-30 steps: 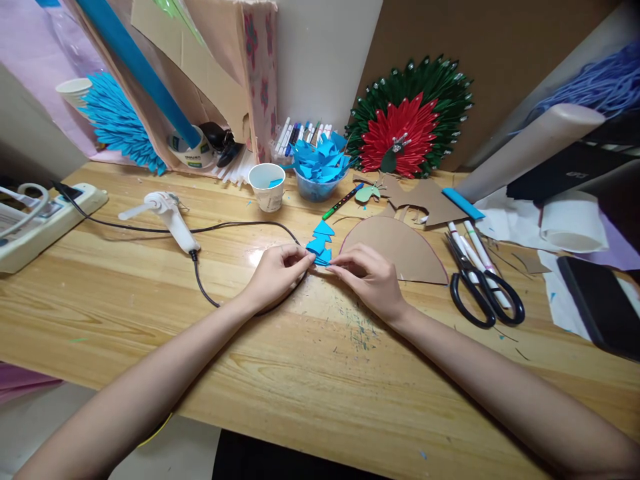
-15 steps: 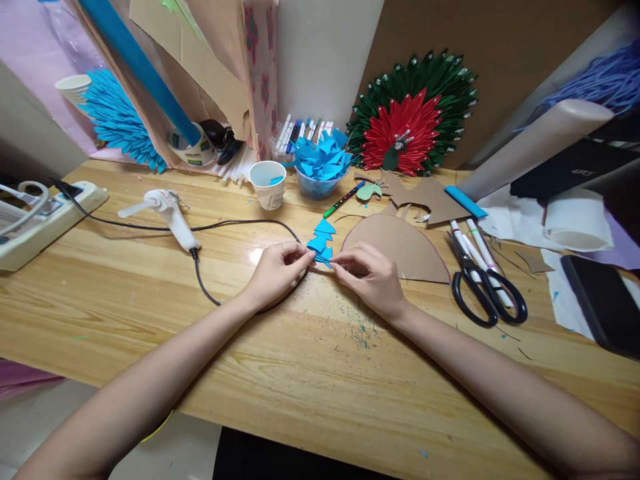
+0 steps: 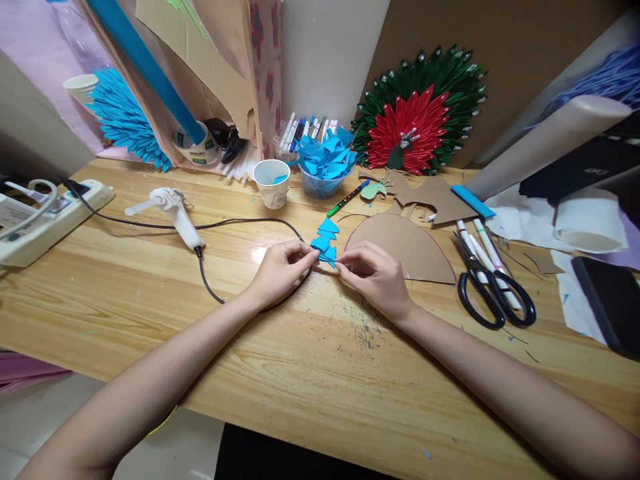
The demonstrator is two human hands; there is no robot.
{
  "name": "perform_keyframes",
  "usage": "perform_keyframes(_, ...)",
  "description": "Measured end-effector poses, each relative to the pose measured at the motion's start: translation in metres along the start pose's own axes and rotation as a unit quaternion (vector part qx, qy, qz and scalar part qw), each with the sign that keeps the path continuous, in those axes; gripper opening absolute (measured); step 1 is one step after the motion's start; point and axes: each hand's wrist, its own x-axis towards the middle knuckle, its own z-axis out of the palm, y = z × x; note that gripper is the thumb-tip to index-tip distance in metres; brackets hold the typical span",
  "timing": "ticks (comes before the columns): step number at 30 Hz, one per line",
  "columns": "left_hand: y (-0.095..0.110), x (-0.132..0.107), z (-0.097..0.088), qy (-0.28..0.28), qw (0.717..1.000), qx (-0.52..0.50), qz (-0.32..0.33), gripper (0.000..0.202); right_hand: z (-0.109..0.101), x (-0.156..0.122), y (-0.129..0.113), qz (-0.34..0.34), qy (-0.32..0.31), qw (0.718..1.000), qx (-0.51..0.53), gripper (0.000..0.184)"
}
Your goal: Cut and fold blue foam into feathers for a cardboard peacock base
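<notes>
At the far left, a white power strip (image 3: 60, 227) lies near the table's edge, with a white hot-glue gun (image 3: 184, 223) to its right, its black cord looping behind the left hand. The left hand (image 3: 281, 272) is narrowed to a pinch, thumb and forefinger closed on the left end of a folded blue paper piece (image 3: 327, 259). This piece lies directly between the two hands, its long axis running roughly crosswise from fingertips to fingertips, so neither hand is clearly nearer. Just beyond it, blue paper cutouts (image 3: 328, 227) form a column pointing away from the person. The right hand (image 3: 376, 277) also pinches narrowly, at the piece's thin right tip. Farther right come a cardboard half-disc (image 3: 400, 250), just beside that hand, then black-handled scissors (image 3: 474, 268).
</notes>
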Motion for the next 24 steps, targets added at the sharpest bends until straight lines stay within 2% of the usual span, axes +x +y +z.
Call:
perform_keyframes(10, -0.0008, 0.0003, 0.0008, 0.004, 1.000, -0.003, 0.007, 0.026, 0.0001, 0.0001, 0.0013, 0.006, -0.011, 1.000, 0.002, 0.004)
perform_keyframes(24, -0.0042, -0.0012, -0.0010, 0.016, 1.000, -0.002, 0.014, 0.029, -0.0002, 0.0020, 0.0001, -0.037, -0.017, 0.999, -0.022, 0.005)
